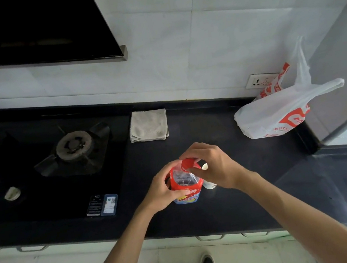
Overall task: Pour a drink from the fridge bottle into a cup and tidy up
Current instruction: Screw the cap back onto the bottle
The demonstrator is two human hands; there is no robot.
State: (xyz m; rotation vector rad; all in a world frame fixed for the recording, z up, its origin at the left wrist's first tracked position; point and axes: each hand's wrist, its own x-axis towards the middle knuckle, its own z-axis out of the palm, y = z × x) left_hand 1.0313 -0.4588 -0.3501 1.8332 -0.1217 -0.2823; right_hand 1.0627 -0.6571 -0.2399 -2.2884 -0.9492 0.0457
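A clear plastic bottle (185,182) with a red label and a red cap (188,163) stands upright on the black counter (233,194). My left hand (162,190) wraps around the bottle's body from the left. My right hand (212,166) comes from the right, its fingers pinched around the cap on top. A small white cup (208,184) stands just right of the bottle, mostly hidden under my right hand.
A folded grey cloth (148,125) lies at the back of the counter. A white and red plastic bag (277,111) sits at the right by a wall socket (258,80). The gas hob (73,146) fills the left. The counter turns a corner at the right.
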